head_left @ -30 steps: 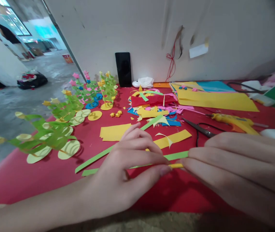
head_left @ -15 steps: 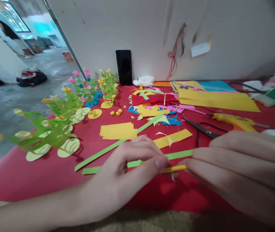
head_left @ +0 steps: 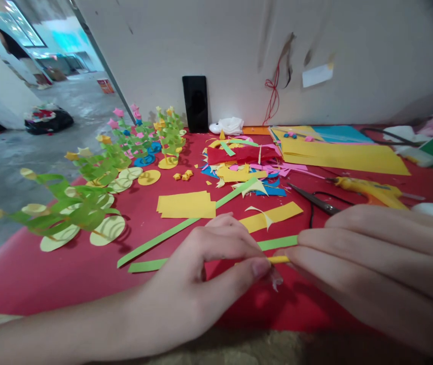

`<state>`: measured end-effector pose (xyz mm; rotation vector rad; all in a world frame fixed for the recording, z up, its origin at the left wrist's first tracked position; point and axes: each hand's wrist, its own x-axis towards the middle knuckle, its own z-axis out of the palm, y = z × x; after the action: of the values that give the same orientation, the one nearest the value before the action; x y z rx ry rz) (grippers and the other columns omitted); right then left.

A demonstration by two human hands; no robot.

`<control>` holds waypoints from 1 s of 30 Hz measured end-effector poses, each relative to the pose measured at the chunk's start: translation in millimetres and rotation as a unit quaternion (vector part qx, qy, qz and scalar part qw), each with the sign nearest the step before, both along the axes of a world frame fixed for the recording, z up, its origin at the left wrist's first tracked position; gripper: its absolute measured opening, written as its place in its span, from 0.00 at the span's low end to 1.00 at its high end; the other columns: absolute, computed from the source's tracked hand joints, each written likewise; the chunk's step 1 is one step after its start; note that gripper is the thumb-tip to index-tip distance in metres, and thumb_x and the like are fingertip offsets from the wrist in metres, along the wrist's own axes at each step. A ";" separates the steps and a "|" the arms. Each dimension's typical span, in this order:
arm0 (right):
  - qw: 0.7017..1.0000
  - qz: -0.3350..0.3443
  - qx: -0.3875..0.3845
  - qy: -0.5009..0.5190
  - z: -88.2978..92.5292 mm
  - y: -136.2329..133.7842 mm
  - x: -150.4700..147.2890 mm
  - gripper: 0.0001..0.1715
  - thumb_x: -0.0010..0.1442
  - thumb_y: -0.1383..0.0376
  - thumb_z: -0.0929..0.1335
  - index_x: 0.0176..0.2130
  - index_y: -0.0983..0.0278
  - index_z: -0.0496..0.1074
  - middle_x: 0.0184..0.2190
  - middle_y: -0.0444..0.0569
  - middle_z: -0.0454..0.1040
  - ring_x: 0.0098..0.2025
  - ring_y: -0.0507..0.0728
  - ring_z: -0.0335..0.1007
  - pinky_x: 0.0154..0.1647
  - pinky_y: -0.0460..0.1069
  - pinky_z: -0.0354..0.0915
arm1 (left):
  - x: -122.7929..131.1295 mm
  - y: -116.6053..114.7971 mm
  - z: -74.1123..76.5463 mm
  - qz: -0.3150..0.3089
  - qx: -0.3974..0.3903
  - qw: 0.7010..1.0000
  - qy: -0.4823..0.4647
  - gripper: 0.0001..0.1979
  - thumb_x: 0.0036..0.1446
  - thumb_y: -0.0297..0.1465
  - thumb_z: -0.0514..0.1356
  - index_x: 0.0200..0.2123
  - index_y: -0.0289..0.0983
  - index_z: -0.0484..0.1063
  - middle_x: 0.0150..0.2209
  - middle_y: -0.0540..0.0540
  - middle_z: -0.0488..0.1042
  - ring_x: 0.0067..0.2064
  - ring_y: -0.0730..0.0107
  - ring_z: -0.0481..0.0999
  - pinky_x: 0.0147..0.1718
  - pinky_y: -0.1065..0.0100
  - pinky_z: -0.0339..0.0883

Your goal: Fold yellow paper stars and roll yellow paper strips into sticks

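Between my two hands runs a thin yellow paper roll (head_left: 278, 259), level above the red table (head_left: 239, 312). My left hand (head_left: 209, 274) pinches its left part between thumb and forefinger. At its other end my right hand (head_left: 368, 268) is closed on it, fingertips pressed together. A small clear shred (head_left: 276, 279), perhaps tape or glue, hangs beside my left thumb tip. Green paper strips (head_left: 155, 244) lie behind and under my left hand. A yellow paper strip (head_left: 283, 214) with a pale curved scrap sits beyond the fingers.
Scissors (head_left: 315, 200) and a yellow glue gun (head_left: 370, 190) lie beyond my right hand. Paper plants (head_left: 87, 208) stand along the left side. Yellow rectangles (head_left: 184, 205) and a heap of scraps (head_left: 243, 162) are mid-table. A phone (head_left: 195, 104) leans on the wall.
My left thumb and forefinger have slid right along the yellow roll, closer to my right fingers. Less of the roll shows between them. The clear shred hangs slightly lower.
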<state>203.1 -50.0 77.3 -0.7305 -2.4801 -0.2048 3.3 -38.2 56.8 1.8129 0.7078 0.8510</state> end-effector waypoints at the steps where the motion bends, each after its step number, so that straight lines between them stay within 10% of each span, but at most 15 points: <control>1: 1.000 0.006 -0.008 -0.010 -0.5 1.1 1.5 0.15 0.59 0.72 0.57 0.27 0.62 0.68 0.27 0.44 0.71 0.27 0.52 0.63 0.25 0.49 0.56 | -0.1 -0.5 0.6 0.003 0.002 1.000 0.006 0.09 0.56 0.25 0.53 0.27 0.32 0.70 0.28 0.45 0.73 0.37 0.68 0.70 0.42 0.64 0.63; 6: 0.996 0.001 -0.036 -0.085 -5.8 7.3 6.7 0.12 0.53 0.71 0.64 0.40 0.61 0.68 0.32 0.45 0.72 0.30 0.54 0.62 0.28 0.49 0.58 | -2.1 0.4 5.8 -0.007 0.042 0.996 0.083 0.09 0.57 0.25 0.52 0.28 0.32 0.71 0.29 0.46 0.72 0.36 0.69 0.69 0.40 0.66 0.62; 14: 0.994 -0.027 -0.104 0.027 0.7 4.4 -5.3 0.07 0.54 0.70 0.62 0.28 0.62 0.68 0.24 0.43 0.72 0.25 0.52 0.64 0.25 0.49 0.59 | -7.7 5.5 10.1 0.058 0.070 0.994 0.066 0.10 0.58 0.26 0.50 0.34 0.37 0.72 0.36 0.51 0.74 0.41 0.73 0.70 0.44 0.74 0.60; 30: 0.941 -0.040 -0.318 0.108 8.9 10.5 -1.3 0.04 0.49 0.69 0.68 0.28 0.59 0.68 0.22 0.38 0.69 0.25 0.48 0.63 0.25 0.42 0.60 | -7.1 14.0 4.1 0.116 -0.093 0.987 -0.059 0.05 0.52 0.25 0.59 0.27 0.39 0.73 0.30 0.52 0.74 0.35 0.77 0.71 0.34 0.80 0.66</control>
<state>201.8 -39.5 86.2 -1.0429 -2.2983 0.6464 -3.9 -24.2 60.9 1.5216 0.9035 1.0011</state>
